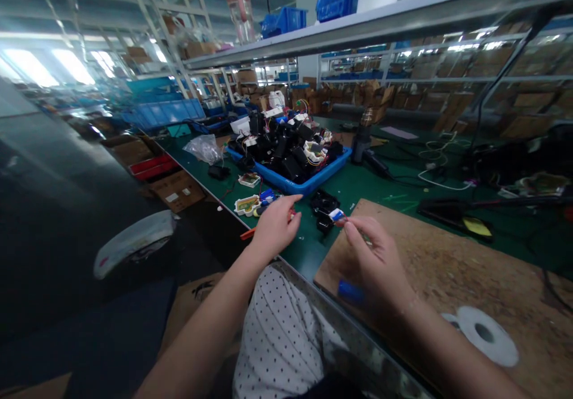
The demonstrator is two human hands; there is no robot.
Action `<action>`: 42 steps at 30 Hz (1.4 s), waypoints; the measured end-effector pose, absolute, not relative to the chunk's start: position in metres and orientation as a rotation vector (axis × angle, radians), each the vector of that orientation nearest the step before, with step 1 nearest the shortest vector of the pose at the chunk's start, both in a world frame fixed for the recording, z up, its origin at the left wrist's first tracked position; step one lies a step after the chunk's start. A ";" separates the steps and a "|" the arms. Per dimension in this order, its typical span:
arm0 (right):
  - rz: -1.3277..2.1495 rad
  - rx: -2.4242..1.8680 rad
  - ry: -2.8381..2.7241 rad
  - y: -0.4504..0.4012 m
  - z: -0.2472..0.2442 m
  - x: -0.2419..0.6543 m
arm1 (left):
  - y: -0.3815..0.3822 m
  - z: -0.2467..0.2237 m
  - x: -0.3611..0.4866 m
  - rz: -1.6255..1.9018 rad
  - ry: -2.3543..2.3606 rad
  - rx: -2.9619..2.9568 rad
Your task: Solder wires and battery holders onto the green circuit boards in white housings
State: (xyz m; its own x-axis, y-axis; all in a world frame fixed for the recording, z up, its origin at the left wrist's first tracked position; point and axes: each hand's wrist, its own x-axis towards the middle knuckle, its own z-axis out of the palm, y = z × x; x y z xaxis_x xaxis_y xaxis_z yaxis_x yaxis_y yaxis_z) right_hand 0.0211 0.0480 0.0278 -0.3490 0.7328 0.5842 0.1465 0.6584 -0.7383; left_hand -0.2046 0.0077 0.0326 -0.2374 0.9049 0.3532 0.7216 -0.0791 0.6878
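My right hand [376, 252] pinches the thin wires of a small white-and-blue part [336, 214] between thumb and fingertips, above the near left corner of a brown board. Over the green table edge, my left hand [278, 224] has its index finger and thumb stretched apart, with no held thing showing. An orange strip-like handle [248, 233] pokes out beside it, the rest hidden under the hand. Just beyond lie a blue cylinder-like part [267, 196] and an opened white housing with a circuit board [247, 205]. Black casings [324, 202] sit between the two hands.
A blue tray [286, 183] heaped with black casings and wired parts stands ahead. Right of it is a heat gun-like tool [362, 142]. The brown board [430, 238] carries a blue cylinder [350, 291] and a white roll [487, 334]. A shelf [340, 31] spans overhead.
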 end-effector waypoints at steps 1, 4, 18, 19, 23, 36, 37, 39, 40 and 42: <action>0.733 -0.680 -1.882 0.043 0.026 0.028 | -0.005 0.032 -0.191 1.243 1.881 1.732; 0.711 -0.636 -2.008 0.032 0.019 0.045 | -0.037 0.027 -0.153 1.263 1.638 1.560; 0.702 -0.433 -2.287 0.019 -0.008 0.070 | -0.093 -0.015 -0.100 1.516 1.332 0.827; 0.710 -0.416 -2.284 0.020 -0.009 0.069 | -0.095 -0.016 -0.099 1.502 1.328 0.810; 0.720 -0.379 -2.261 0.023 -0.009 0.069 | -0.096 -0.014 -0.094 1.458 1.248 0.713; 0.710 -0.390 -2.254 0.019 -0.009 0.070 | -0.089 -0.015 -0.084 1.564 1.151 0.521; 0.709 -0.396 -2.253 0.019 -0.008 0.070 | -0.089 -0.016 -0.084 1.568 1.148 0.523; 0.709 -0.408 -2.252 0.018 -0.008 0.070 | -0.089 -0.018 -0.084 1.572 1.153 0.537; 0.708 -0.411 -2.252 0.018 -0.008 0.070 | -0.089 -0.020 -0.084 1.574 1.160 0.544; 0.704 -0.410 -2.256 0.018 -0.007 0.070 | -0.089 -0.021 -0.083 1.579 1.177 0.546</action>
